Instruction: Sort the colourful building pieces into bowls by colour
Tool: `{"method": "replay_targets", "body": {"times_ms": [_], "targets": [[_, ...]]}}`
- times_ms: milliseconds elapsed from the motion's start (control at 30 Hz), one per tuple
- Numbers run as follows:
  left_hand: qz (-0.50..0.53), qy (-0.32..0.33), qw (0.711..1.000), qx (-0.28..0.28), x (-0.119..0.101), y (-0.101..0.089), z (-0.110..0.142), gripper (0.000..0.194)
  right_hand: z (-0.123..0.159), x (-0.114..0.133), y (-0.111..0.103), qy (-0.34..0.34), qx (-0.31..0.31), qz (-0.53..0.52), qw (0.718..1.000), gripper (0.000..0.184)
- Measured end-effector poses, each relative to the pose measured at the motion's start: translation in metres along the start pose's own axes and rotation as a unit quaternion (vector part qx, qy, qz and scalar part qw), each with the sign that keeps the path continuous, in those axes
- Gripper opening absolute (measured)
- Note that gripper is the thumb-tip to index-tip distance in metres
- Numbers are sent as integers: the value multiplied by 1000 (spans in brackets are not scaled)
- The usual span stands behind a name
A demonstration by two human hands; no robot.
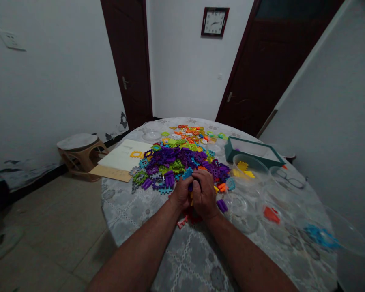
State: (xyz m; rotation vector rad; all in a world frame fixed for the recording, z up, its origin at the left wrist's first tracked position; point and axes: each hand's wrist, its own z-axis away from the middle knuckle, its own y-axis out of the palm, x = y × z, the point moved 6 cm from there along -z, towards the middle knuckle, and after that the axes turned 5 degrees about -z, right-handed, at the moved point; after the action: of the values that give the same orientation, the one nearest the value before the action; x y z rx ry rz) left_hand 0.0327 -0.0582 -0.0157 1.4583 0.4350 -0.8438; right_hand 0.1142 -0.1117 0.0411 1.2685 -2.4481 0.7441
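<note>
My left hand (181, 193) and my right hand (204, 194) meet at the near edge of a pile of colourful plastic interlocking building pieces (173, 158). Closed fingers of both hands wrap round a blue building piece (187, 173), which shows above the left fingers. Yellow shows between the palms; how it joins the blue piece is hidden. Red pieces (183, 221) lie on the table below my hands. Just right of my right hand are a purple piece (222, 205) and an orange piece (222, 187).
Clear plastic bowls stand on the right of the round table (134, 227): one with yellow pieces (243, 170), others with red pieces (271, 215) and blue pieces (322, 236). A green-rimmed box (254, 151) and glasses (292, 180) are there too. Paper (124, 156) lies left; a stool (79, 152) stands beyond.
</note>
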Motion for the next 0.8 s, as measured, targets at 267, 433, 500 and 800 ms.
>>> {"method": "replay_targets", "body": {"times_ms": [267,433,500,800], "targets": [[33,-28,999,1,8,-3,-3,29,2,2,-1,-35,-7,-12,999,26],[53,-75,996,12,19,-10,-6,30,2,2,-1,-45,1,-28,999,28],[64,-81,994,20,21,-10,-6,30,2,2,-2,-44,2,-29,999,27],[51,-31,998,9,14,-3,-3,26,5,2,-5,-25,3,-12,1000,29]]}}
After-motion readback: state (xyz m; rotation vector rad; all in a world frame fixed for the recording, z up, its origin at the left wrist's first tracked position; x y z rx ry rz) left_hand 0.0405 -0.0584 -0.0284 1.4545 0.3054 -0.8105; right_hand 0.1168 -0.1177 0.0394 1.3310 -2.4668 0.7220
